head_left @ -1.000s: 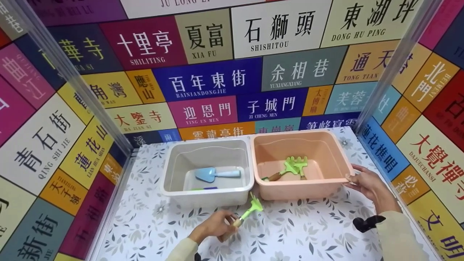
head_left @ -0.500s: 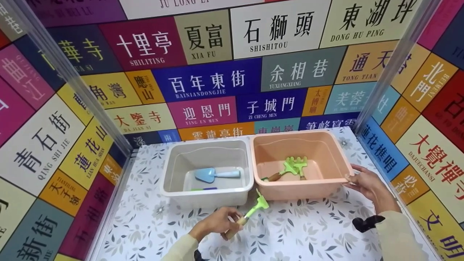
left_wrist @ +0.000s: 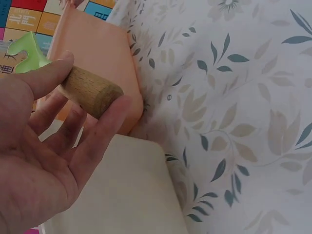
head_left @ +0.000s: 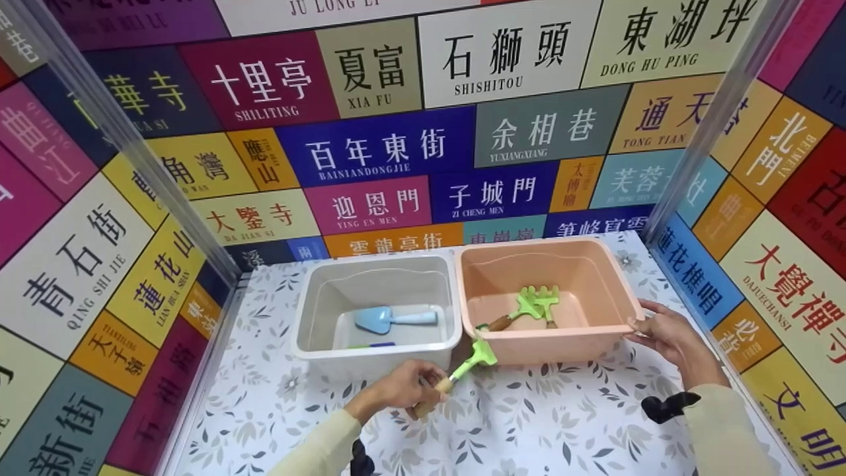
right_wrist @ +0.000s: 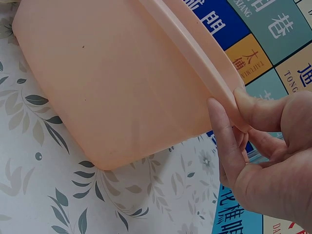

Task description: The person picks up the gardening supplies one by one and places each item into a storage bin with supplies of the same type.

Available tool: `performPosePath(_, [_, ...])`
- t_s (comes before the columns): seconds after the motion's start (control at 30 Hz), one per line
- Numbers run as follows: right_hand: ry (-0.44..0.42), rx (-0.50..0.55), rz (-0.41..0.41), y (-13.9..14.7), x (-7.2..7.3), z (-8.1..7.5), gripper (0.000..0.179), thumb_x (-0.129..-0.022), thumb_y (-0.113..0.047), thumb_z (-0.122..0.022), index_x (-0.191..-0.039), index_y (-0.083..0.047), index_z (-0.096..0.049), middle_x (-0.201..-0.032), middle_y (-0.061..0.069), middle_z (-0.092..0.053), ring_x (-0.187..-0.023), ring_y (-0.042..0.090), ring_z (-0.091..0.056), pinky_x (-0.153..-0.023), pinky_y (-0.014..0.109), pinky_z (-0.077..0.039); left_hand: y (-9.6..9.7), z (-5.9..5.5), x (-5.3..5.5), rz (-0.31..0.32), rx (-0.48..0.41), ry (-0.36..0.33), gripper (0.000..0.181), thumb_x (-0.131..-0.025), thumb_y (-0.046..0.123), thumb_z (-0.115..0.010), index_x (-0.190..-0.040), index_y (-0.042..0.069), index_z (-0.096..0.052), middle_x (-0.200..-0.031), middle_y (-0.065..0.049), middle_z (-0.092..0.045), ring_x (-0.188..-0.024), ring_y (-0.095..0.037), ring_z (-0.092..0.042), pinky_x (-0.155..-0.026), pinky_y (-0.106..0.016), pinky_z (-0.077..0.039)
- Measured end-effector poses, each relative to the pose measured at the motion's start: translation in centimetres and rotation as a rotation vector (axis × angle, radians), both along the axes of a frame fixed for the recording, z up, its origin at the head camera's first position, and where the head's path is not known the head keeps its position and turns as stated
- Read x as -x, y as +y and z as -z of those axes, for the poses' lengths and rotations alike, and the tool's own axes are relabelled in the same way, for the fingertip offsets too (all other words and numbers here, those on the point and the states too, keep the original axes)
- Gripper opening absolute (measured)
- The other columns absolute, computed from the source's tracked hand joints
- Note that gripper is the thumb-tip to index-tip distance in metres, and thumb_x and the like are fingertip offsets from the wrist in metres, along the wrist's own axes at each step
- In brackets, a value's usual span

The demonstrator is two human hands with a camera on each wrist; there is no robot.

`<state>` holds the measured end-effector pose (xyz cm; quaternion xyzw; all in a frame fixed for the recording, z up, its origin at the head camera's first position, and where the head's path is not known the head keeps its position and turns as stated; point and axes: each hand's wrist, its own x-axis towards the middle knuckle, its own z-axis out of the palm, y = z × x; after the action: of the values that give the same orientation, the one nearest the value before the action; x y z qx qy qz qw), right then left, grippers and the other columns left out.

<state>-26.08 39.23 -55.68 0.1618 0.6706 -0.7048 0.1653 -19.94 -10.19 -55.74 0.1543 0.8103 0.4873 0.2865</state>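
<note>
My left hand holds a small hand rake by its wooden handle, in front of the gap between two bins. The rake's green head points up and to the right, by the near left corner of the peach plastic bin. At that bin's right side, my right hand pinches the rim corner between thumb and fingers, as the right wrist view shows. Inside the peach bin lie green-headed tools with brown handles, partly overlapping.
Left of the peach bin stands a grey-white bin. It contains a light blue trowel and a green and purple item, mostly hidden by the front wall. Both bins rest on a leaf-patterned cover, with sign-printed walls behind and beside.
My left hand has moved slightly right and up with the hand rake, bringing its green head closer to the peach bin. My right hand has stayed on the rim.
</note>
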Motion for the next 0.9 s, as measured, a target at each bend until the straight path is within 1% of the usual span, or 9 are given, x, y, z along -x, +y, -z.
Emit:
performPosePath(0.1, [0.008, 0.003, 0.0, 0.0, 0.0, 0.0, 0.086, -0.093, 0.004, -0.061, -0.159, 0.0, -0.006, -0.119, 0.013, -0.054, -0.082, 0.006, -0.067, -0.085, 0.029, -0.06, 0.1, -0.8, 0.6, 0.02, 0.025, 0.028, 0.025, -0.087, 0.01, -0.076, -0.11, 0.008, -0.069, -0.093, -0.004, -0.062, -0.069, -0.015, -0.06, -0.048, -0.038, -0.058])
performPosePath(0.2, [0.01, 0.002, 0.001, 0.0, 0.0, 0.0, 0.085, -0.094, 0.004, -0.062, -0.159, 0.001, -0.007, -0.12, 0.015, -0.053, -0.082, 0.006, -0.068, -0.085, 0.029, -0.06, 0.3, -1.8, 1.1, 0.034, 0.056, 0.071, 0.024, -0.087, 0.013, -0.077, -0.109, 0.009, -0.07, -0.095, -0.006, -0.063, -0.072, -0.015, -0.06, -0.049, -0.039, -0.058])
performPosePath(0.33, [-0.002, 0.0, 0.006, -0.1, 0.0, -0.1, 0.086, -0.094, 0.004, -0.061, -0.159, -0.001, -0.006, -0.133, 0.026, -0.043, -0.082, 0.007, -0.068, -0.086, 0.03, -0.06, 0.8, -2.9, 1.7, 0.032, 0.109, 0.125, 0.022, -0.087, 0.017, -0.077, -0.108, 0.013, -0.069, -0.096, -0.005, -0.064, -0.072, -0.014, -0.06, -0.05, -0.031, -0.056])
performPosePath(0.43, [-0.004, -0.007, 0.006, -0.2, 0.0, -0.2, 0.085, -0.095, 0.003, -0.06, -0.16, -0.001, -0.006, -0.139, 0.029, -0.037, -0.082, 0.006, -0.068, -0.086, 0.029, -0.06, 1.3, -3.6, 2.2, 0.031, 0.143, 0.19, 0.021, -0.088, 0.017, -0.077, -0.107, 0.012, -0.07, -0.096, -0.005, -0.066, -0.075, -0.013, -0.059, -0.056, -0.025, -0.052])
performPosePath(0.57, [0.006, -0.014, 0.0, -0.3, 0.0, -0.2, 0.085, -0.095, 0.002, -0.061, -0.159, 0.0, -0.005, -0.134, 0.024, -0.045, -0.082, 0.006, -0.068, -0.084, 0.029, -0.06, 2.0, -4.6, 2.9, 0.025, 0.155, 0.257, 0.021, -0.087, 0.016, -0.075, -0.107, 0.009, -0.072, -0.094, -0.007, -0.069, -0.077, -0.012, -0.057, -0.063, -0.023, -0.048])
performPosePath(0.67, [0.007, -0.017, 0.0, -0.3, 0.0, -0.1, 0.086, -0.095, 0.002, -0.061, -0.159, 0.0, -0.003, -0.134, 0.026, -0.046, -0.082, 0.005, -0.068, -0.083, 0.028, -0.06, 2.4, -5.3, 3.3, 0.014, 0.155, 0.25, 0.022, -0.087, 0.016, -0.075, -0.107, 0.008, -0.072, -0.093, -0.006, -0.068, -0.072, -0.012, -0.058, -0.061, -0.028, -0.053])
performPosePath(0.77, [0.001, -0.025, 0.002, -0.3, 0.0, -0.1, 0.086, -0.095, 0.002, -0.06, -0.159, -0.001, -0.003, -0.145, 0.035, -0.034, -0.082, 0.005, -0.067, -0.083, 0.028, -0.06, 2.8, -6.0, 3.8, 0.003, 0.166, 0.225, 0.024, -0.088, 0.017, -0.075, -0.11, 0.009, -0.07, -0.094, -0.005, -0.066, -0.07, -0.012, -0.059, -0.058, -0.035, -0.058])
performPosePath(0.83, [-0.001, -0.03, -0.002, -0.3, 0.0, -0.2, 0.086, -0.095, 0.002, -0.06, -0.159, -0.001, -0.003, -0.152, 0.037, -0.025, -0.082, 0.005, -0.068, -0.083, 0.028, -0.06, 3.1, -6.5, 4.1, -0.004, 0.171, 0.207, 0.025, -0.089, 0.017, -0.074, -0.112, 0.01, -0.069, -0.095, -0.005, -0.065, -0.067, -0.013, -0.059, -0.054, -0.038, -0.059])
performPosePath(0.9, [0.0, -0.035, -0.005, -0.3, 0.0, -0.2, 0.086, -0.096, 0.002, -0.06, -0.159, -0.001, -0.003, -0.153, 0.037, -0.022, -0.082, 0.005, -0.068, -0.083, 0.028, -0.06, 3.4, -6.9, 4.4, -0.011, 0.182, 0.202, 0.026, -0.09, 0.017, -0.074, -0.115, 0.011, -0.069, -0.097, -0.005, -0.064, -0.067, -0.012, -0.06, -0.052, -0.035, -0.058])
